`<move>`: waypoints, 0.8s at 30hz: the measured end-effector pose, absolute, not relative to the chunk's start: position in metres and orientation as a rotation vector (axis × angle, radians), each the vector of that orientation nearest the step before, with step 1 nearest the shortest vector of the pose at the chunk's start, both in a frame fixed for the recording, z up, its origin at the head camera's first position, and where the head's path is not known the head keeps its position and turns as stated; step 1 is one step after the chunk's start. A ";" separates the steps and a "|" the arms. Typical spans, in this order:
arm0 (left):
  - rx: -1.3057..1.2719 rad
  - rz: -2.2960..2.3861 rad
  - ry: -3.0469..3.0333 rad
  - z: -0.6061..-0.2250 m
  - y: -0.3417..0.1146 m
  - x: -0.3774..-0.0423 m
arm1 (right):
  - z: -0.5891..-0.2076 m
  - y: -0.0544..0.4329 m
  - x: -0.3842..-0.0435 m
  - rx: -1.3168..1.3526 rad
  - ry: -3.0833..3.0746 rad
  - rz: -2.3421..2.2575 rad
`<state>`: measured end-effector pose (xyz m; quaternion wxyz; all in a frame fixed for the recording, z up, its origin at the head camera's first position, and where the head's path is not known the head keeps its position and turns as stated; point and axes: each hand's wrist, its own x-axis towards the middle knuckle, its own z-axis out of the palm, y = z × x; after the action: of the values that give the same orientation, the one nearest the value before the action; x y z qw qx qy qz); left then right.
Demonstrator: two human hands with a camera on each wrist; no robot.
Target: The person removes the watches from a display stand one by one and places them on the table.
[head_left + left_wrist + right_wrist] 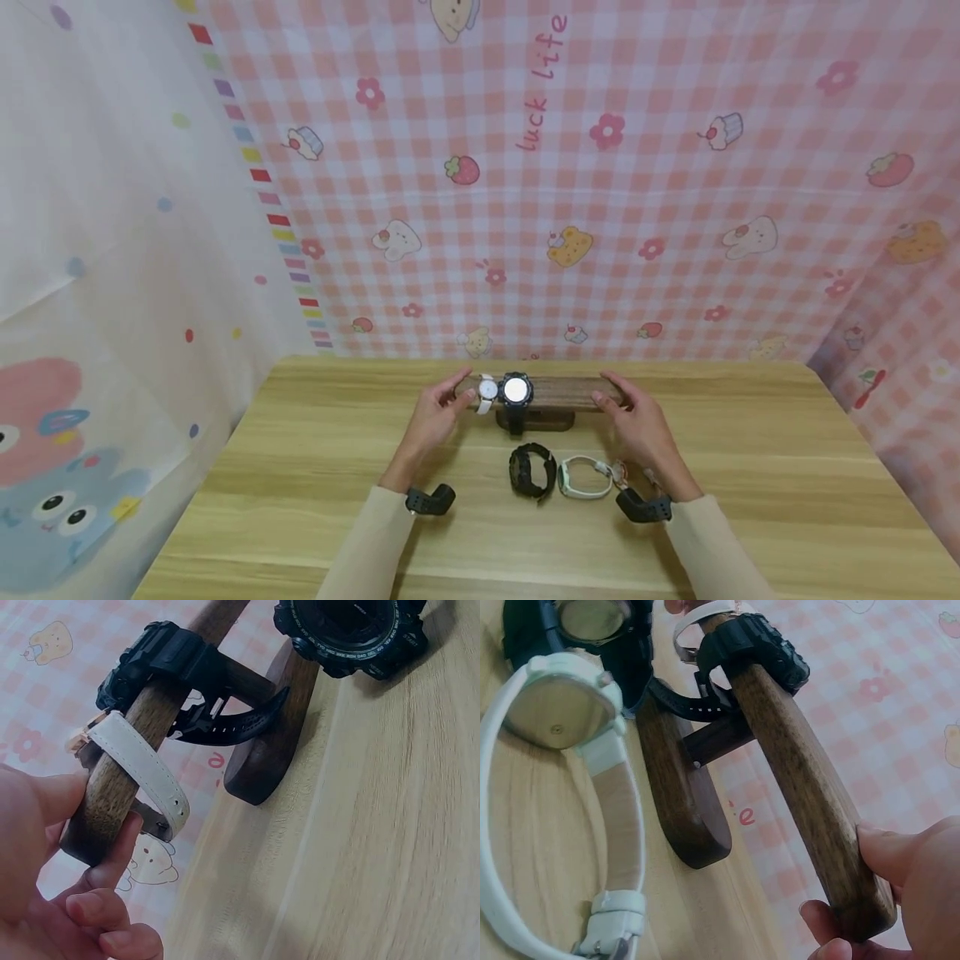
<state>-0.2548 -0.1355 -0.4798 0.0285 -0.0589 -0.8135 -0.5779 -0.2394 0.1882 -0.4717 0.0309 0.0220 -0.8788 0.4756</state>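
A dark wooden watch stand has a top bar on a short post above a flat base. Around the bar's left part hang a white-strapped wristwatch and, beside it, a black wristwatch with a bright, glaring face. My left hand pinches the bar's left end between thumb and fingers, close to the white strap. At the opposite end, my right hand grips the bar, thumb on one side and fingers beneath. The bar's right half between the black watch and my right hand is bare wood.
In front of the stand lie a black sports watch, a white watch and another small watch, partly behind the right wrist. They rest on a wood-grain table. A pink checked cloth hangs behind it.
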 end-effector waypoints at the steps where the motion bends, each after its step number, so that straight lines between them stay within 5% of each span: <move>1: -0.177 -1.785 -2.510 -0.480 -0.135 -0.255 | -0.471 0.188 -0.240 0.067 -2.708 1.461; 24: -0.147 -1.460 -2.469 -0.463 -0.120 -0.248 | -0.463 0.188 -0.244 0.059 -2.726 1.436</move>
<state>-0.2475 -0.1204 -0.4626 0.1346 -0.0509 -0.8518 -0.5037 -0.2441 0.1883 -0.4631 0.0298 0.0193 -0.8842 0.4658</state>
